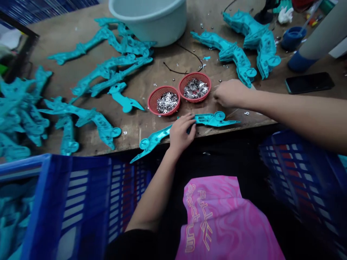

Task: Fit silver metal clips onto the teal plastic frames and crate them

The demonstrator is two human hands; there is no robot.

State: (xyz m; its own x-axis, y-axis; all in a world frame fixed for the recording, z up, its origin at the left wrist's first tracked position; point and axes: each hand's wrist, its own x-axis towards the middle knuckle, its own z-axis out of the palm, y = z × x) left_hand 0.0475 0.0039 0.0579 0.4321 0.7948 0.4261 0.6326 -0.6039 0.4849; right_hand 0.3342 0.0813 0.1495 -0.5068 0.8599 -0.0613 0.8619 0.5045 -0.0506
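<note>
My left hand [181, 132] rests on a long teal plastic part [208, 119] that lies along the front edge of the wooden table [151, 76], fingers curled over its middle. My right hand [230, 93] hovers closed just right of two small red baskets, fingertips pinched toward the table; what it holds is too small to see. The near basket [163, 100] and the far basket [195, 87] both hold small shiny metal pieces.
Many teal parts [108, 70] lie spread at the left, and stacks of teal parts [252, 39] sit at the back right. A pale basin [151, 18] stands at the back. A phone [309, 82] lies at right. Blue crates [81, 202] flank my lap.
</note>
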